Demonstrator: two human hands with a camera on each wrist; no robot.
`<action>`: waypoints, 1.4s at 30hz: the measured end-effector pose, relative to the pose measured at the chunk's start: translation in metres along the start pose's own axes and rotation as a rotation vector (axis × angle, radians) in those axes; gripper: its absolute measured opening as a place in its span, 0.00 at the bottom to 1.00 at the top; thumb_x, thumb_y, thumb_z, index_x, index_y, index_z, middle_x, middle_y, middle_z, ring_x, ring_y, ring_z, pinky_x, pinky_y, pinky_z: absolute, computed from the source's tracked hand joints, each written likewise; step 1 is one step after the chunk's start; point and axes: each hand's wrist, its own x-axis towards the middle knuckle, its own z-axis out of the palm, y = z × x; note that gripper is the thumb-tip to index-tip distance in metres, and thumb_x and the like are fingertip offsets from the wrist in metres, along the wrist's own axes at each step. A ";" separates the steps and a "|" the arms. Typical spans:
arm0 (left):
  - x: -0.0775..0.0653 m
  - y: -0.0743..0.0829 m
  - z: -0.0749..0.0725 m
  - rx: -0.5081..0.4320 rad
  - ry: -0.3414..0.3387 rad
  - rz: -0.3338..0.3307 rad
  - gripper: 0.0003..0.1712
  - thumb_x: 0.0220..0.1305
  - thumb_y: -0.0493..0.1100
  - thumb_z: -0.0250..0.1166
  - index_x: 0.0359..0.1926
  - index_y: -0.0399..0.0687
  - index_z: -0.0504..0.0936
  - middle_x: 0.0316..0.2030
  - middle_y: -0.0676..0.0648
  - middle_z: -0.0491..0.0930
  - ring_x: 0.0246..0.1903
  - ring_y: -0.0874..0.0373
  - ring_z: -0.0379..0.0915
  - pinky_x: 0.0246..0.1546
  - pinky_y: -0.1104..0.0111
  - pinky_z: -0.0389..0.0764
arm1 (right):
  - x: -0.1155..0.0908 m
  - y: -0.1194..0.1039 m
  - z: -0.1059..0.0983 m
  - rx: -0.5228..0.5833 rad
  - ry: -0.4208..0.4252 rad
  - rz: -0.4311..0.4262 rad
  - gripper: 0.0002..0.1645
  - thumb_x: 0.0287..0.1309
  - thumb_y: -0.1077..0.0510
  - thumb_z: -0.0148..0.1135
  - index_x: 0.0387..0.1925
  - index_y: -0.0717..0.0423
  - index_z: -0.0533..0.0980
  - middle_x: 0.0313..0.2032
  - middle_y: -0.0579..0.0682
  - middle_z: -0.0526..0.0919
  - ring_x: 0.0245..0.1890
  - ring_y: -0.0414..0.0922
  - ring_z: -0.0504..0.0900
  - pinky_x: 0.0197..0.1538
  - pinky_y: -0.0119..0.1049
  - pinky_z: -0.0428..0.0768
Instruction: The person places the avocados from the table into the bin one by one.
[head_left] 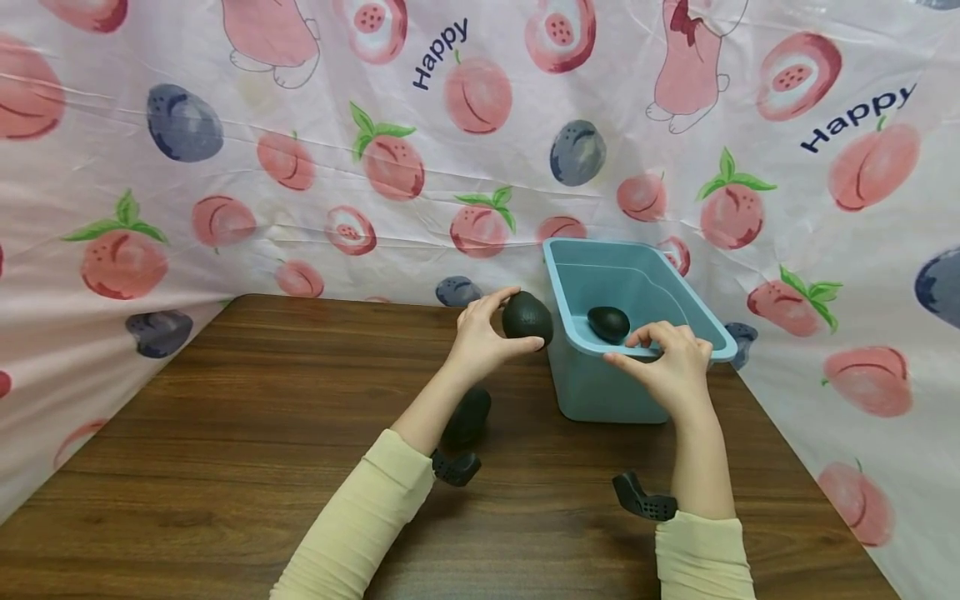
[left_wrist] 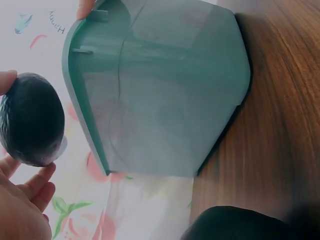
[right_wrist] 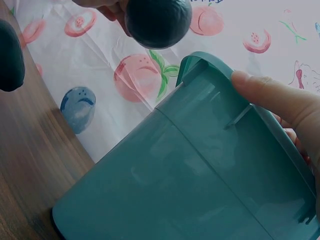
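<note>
My left hand holds a dark avocado between thumb and fingers, raised just left of a blue plastic bin. The left wrist view shows this avocado beside the bin's rim, apart from it. At the bin's near rim, my right hand grips the edge, thumb outside and fingers inside; the thumb shows clearly in the right wrist view. Inside the bin lies a second avocado. Another avocado rests on the table, partly hidden behind my left forearm.
The brown wooden table runs up to a fruit-printed sheet at the back and right. Close to this sheet stands the bin, at the table's right rear. Black wrist mounts sit on both forearms.
</note>
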 end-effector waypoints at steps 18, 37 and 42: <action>0.021 0.019 0.010 -0.046 -0.030 -0.043 0.43 0.43 0.54 0.77 0.64 0.60 0.73 0.56 0.49 0.73 0.61 0.50 0.55 0.54 0.49 0.65 | 0.000 0.000 0.000 -0.002 0.005 0.004 0.18 0.40 0.51 0.80 0.26 0.54 0.77 0.29 0.49 0.78 0.35 0.45 0.64 0.49 0.54 0.50; 0.038 0.028 0.018 -0.145 -0.097 -0.071 0.44 0.47 0.53 0.76 0.67 0.59 0.70 0.59 0.46 0.72 0.57 0.51 0.65 0.48 0.56 0.74 | -0.001 -0.001 0.002 -0.002 0.001 0.004 0.18 0.40 0.51 0.80 0.26 0.54 0.77 0.30 0.50 0.78 0.36 0.46 0.65 0.49 0.54 0.50; 0.043 0.033 0.020 -0.112 -0.105 -0.076 0.44 0.47 0.55 0.75 0.66 0.60 0.70 0.59 0.46 0.71 0.58 0.51 0.65 0.48 0.56 0.74 | 0.000 0.000 0.001 -0.006 -0.003 -0.002 0.18 0.41 0.51 0.79 0.26 0.54 0.77 0.30 0.50 0.78 0.36 0.46 0.65 0.49 0.54 0.50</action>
